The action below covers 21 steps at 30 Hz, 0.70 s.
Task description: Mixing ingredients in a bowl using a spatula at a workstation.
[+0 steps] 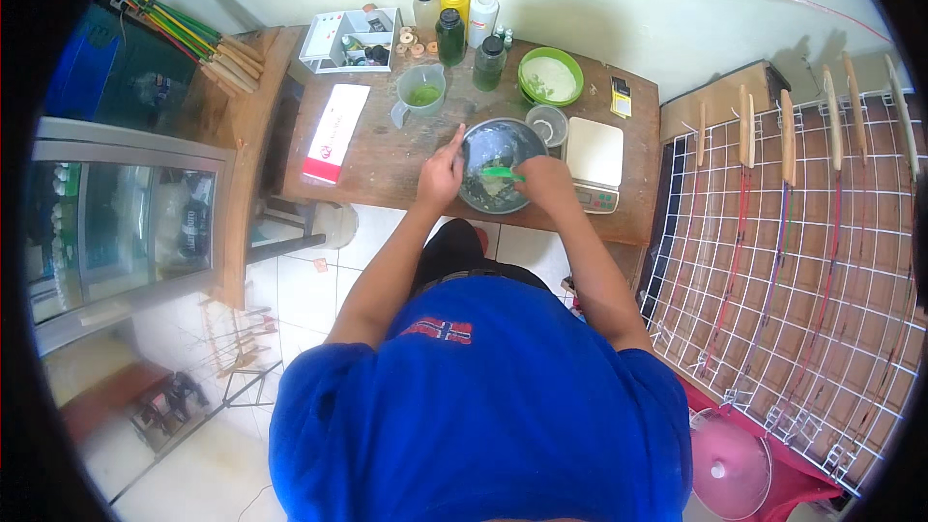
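On the wooden table in front of me stands a round grey mixing bowl point(525, 139). Inside it are greenish smears and a pale, thick-looking mass. My left hand point(442, 176) grips the bowl's left side, its index finger stretched along the rim. Over the right edge, my right hand point(544, 181) is closed round a green spatula point(499, 173), whose blade reaches into the bowl; most of its handle is hidden. A small clear cup point(548, 124) sits at the bowl's upper right. Beyond it a green bowl point(551, 76) contains pale flour-like material.
To the right is a kitchen scale point(594, 155). A clear jug point(421, 90) with green contents, dark-lidded jars point(489, 63), a yellow bottle point(454, 5) and a white organizer box point(350, 41) stand farther back. A red-white paper point(335, 133) lies left; a white wire grid point(793, 261) flanks the right.
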Each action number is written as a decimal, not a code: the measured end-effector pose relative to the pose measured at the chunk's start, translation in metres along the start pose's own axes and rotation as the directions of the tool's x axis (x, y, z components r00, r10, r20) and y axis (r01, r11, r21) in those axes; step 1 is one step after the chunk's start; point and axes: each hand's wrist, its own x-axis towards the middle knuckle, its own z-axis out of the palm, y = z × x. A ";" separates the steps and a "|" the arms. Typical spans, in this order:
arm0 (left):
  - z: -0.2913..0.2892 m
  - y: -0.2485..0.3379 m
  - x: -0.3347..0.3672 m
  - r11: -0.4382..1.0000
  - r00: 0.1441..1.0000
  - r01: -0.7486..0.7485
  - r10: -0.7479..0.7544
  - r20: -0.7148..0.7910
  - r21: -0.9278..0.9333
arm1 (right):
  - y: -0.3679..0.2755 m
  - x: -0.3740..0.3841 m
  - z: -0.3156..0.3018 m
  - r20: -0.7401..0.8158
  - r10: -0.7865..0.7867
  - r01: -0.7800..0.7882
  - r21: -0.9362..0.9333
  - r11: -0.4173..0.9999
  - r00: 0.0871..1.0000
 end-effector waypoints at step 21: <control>-0.003 0.010 0.003 0.999 0.995 -0.036 0.037 0.096 -0.014 | -0.008 -0.007 0.011 0.019 0.086 -0.086 0.033 0.996 0.996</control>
